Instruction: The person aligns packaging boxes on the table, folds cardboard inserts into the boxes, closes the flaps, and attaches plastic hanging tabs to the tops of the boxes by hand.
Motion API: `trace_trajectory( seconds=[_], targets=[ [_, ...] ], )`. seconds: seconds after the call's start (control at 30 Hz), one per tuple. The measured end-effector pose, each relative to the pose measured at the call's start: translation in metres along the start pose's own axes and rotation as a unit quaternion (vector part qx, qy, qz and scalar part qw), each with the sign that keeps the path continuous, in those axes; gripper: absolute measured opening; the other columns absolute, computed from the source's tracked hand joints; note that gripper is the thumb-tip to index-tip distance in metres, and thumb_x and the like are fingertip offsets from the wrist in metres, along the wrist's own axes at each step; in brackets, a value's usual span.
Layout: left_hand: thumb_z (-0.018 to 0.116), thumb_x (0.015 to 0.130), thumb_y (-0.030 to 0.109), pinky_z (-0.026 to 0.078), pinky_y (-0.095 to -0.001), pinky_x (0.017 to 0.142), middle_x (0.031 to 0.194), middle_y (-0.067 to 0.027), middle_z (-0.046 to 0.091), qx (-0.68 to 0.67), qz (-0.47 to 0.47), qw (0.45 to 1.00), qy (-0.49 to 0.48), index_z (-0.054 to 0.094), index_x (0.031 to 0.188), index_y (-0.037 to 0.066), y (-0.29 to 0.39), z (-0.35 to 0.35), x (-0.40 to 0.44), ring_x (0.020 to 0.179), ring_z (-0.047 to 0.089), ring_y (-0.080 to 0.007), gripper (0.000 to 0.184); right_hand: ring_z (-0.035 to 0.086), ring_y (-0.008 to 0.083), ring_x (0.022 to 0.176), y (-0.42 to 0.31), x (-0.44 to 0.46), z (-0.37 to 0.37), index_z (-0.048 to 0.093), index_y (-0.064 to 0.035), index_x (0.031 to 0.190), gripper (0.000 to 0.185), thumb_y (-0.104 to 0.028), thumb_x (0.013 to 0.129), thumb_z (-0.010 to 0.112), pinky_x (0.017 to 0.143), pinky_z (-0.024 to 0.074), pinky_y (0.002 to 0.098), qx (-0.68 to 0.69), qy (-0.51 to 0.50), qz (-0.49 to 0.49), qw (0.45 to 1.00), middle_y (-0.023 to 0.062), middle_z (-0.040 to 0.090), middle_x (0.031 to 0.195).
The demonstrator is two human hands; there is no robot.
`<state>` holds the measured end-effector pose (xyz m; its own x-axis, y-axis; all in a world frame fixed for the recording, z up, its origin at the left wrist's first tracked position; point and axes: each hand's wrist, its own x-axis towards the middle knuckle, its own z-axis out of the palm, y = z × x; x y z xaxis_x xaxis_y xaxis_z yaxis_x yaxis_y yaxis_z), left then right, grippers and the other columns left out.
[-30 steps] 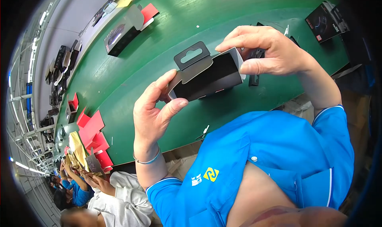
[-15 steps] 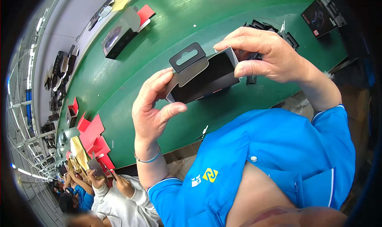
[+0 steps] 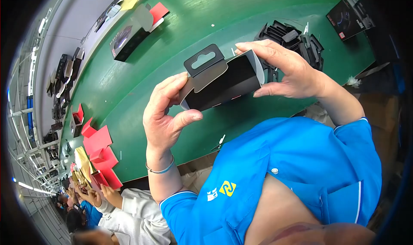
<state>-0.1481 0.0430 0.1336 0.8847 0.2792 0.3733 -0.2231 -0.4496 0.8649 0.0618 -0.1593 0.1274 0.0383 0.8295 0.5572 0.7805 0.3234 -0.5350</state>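
Note:
A black cardboard box (image 3: 226,87) with its top open is held above the green table. Its inside is dark, and a hang tab (image 3: 204,60) with a cut-out stands up from the far edge. My left hand (image 3: 165,109) is closed on the left end, fingers on the far side and thumb on the near side. Around the right end is my right hand (image 3: 288,68), fingertips at the far corner and thumb at the near corner. Between them a grey side flap (image 3: 256,68) sticks outward. Whether anything lies inside the box I cannot tell.
Behind my right hand lies a pile of black plastic pieces (image 3: 297,38). Printed boxes stand at the far right (image 3: 346,19) and upper left (image 3: 129,38). Red folded card (image 3: 101,144) lies at the left, near a co-worker in a grey top (image 3: 133,219).
My right hand has shifted slightly right and its grip has widened; the right side flap now leans outward. More of the black pile shows. At lower left, the co-worker's hands have moved.

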Motion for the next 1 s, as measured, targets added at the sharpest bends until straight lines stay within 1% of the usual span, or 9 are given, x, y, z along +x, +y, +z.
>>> trace_trajectory(
  seconds=[0.13, 0.27, 0.47, 0.6, 0.63, 0.77, 0.8, 0.93, 1.0],
  targets=[
    [0.083, 0.063, 0.019, 0.045, -0.0224, 0.076, 0.120, -0.0098, 0.057, -0.008, 0.005, 1.000, 0.001, 0.059, 0.118, 0.003, -0.002, -0.001, 0.000, 0.087, 0.053, -0.0132, 0.062, 0.054, 0.0236, 0.108, -0.002, -0.004, 0.004, 0.039, -0.0011, 0.135, 0.083, -0.010, 0.063, 0.080, 0.094, 0.0445, 0.0348, 0.036, 0.012, 0.013, 0.999, 0.0135, 0.052, 0.127],
    [0.083, 0.063, 0.020, 0.045, -0.0222, 0.076, 0.120, -0.0099, 0.057, -0.001, 0.009, 1.000, 0.002, 0.059, 0.118, 0.003, -0.002, 0.000, -0.001, 0.087, 0.053, -0.0130, 0.062, 0.053, 0.0272, 0.111, -0.013, -0.004, 0.001, 0.037, -0.0015, 0.136, 0.085, -0.006, 0.063, 0.079, 0.097, 0.0431, 0.0382, 0.087, 0.013, 0.085, 0.992, 0.0155, 0.050, 0.130],
    [0.082, 0.063, 0.021, 0.045, -0.0222, 0.077, 0.120, -0.0103, 0.057, -0.012, 0.012, 1.000, -0.005, 0.059, 0.118, 0.003, -0.002, 0.000, 0.000, 0.090, 0.054, -0.0135, 0.062, 0.053, 0.0297, 0.110, -0.005, -0.005, 0.002, 0.042, -0.0035, 0.133, 0.079, -0.007, 0.064, 0.079, 0.096, 0.0430, 0.0406, 0.146, 0.021, 0.073, 0.986, 0.0165, 0.050, 0.129],
    [0.082, 0.063, 0.021, 0.045, -0.0220, 0.077, 0.120, -0.0106, 0.057, 0.012, 0.023, 1.000, -0.004, 0.059, 0.119, 0.003, -0.003, -0.001, 0.001, 0.092, 0.055, -0.0141, 0.063, 0.054, 0.0295, 0.110, 0.005, -0.002, 0.003, 0.049, -0.0044, 0.126, 0.068, -0.008, 0.065, 0.079, 0.095, 0.0438, 0.0407, 0.117, 0.008, -0.002, 0.993, 0.0158, 0.052, 0.126],
    [0.082, 0.063, 0.021, 0.045, -0.0220, 0.077, 0.120, -0.0106, 0.057, 0.013, 0.023, 1.000, -0.004, 0.059, 0.119, 0.003, -0.003, -0.001, 0.001, 0.092, 0.055, -0.0141, 0.063, 0.054, 0.0295, 0.110, 0.005, -0.002, 0.004, 0.049, -0.0044, 0.126, 0.068, -0.008, 0.065, 0.079, 0.095, 0.0438, 0.0407, 0.117, 0.008, -0.002, 0.993, 0.0158, 0.052, 0.126],
    [0.081, 0.062, 0.023, 0.045, -0.0224, 0.078, 0.120, -0.0113, 0.057, -0.007, -0.002, 1.000, 0.010, 0.060, 0.117, 0.003, -0.001, 0.000, 0.003, 0.093, 0.056, -0.0153, 0.062, 0.053, 0.0304, 0.111, 0.005, -0.002, 0.006, 0.054, -0.0050, 0.119, 0.055, -0.009, 0.068, 0.077, 0.095, 0.0441, 0.0407, 0.111, 0.024, 0.006, 0.993, 0.0158, 0.052, 0.125],
    [0.081, 0.062, 0.023, 0.045, -0.0224, 0.078, 0.120, -0.0113, 0.057, -0.006, -0.002, 1.000, 0.010, 0.060, 0.117, 0.003, -0.003, 0.000, 0.003, 0.093, 0.056, -0.0153, 0.062, 0.053, 0.0304, 0.111, 0.004, -0.002, 0.006, 0.054, -0.0050, 0.119, 0.055, -0.009, 0.068, 0.077, 0.095, 0.0441, 0.0407, 0.112, 0.024, 0.006, 0.993, 0.0158, 0.052, 0.125],
    [0.081, 0.062, 0.025, 0.046, -0.0246, 0.078, 0.121, -0.0125, 0.057, 0.042, 0.118, 0.992, 0.026, 0.063, 0.114, 0.003, -0.016, 0.003, 0.001, 0.093, 0.056, -0.0175, 0.059, 0.051, 0.0319, 0.113, 0.002, -0.003, 0.009, 0.056, -0.0076, 0.116, 0.047, -0.009, 0.073, 0.074, 0.095, 0.0441, 0.0407, 0.098, 0.021, 0.012, 0.995, 0.0173, 0.050, 0.127],
    [0.080, 0.062, 0.025, 0.047, -0.0253, 0.079, 0.120, -0.0128, 0.057, 0.053, 0.121, 0.991, 0.018, 0.063, 0.113, 0.003, -0.019, 0.002, 0.000, 0.093, 0.056, -0.0181, 0.059, 0.051, 0.0322, 0.114, 0.004, -0.004, 0.010, 0.057, -0.0081, 0.115, 0.045, -0.009, 0.073, 0.074, 0.095, 0.0442, 0.0407, 0.112, 0.019, 0.006, 0.993, 0.0177, 0.049, 0.128]
  ],
)
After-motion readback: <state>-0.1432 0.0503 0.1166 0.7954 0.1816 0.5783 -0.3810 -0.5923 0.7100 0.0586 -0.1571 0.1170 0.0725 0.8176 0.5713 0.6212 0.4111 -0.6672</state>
